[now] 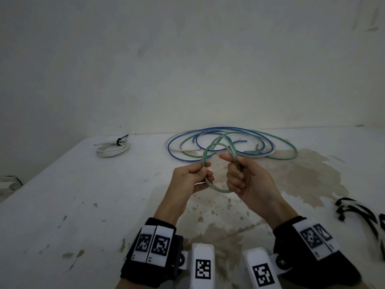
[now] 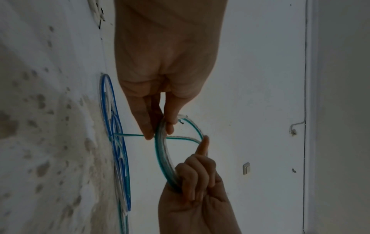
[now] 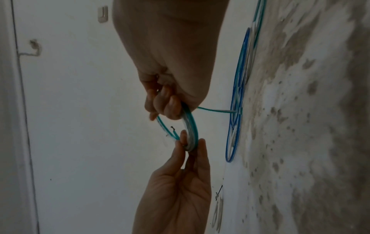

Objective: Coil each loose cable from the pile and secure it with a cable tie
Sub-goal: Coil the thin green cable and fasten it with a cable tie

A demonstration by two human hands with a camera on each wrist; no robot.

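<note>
Head view, left hand (image 1: 192, 177), right hand (image 1: 246, 177) (fisted) gripping green cable (image 1: 208, 154)

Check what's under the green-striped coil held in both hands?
Under the green-striped clear cable coil: bare, stained white tabletop. It hangs between left hand and right hand; their fingers cover parts of it.

White wall (image 1: 187, 59), stained white table (image 1: 62, 195)

Both hands, left hand (image 2: 160, 88) and right hand (image 2: 197, 197), hold the green cable coil (image 2: 163, 156).
</note>
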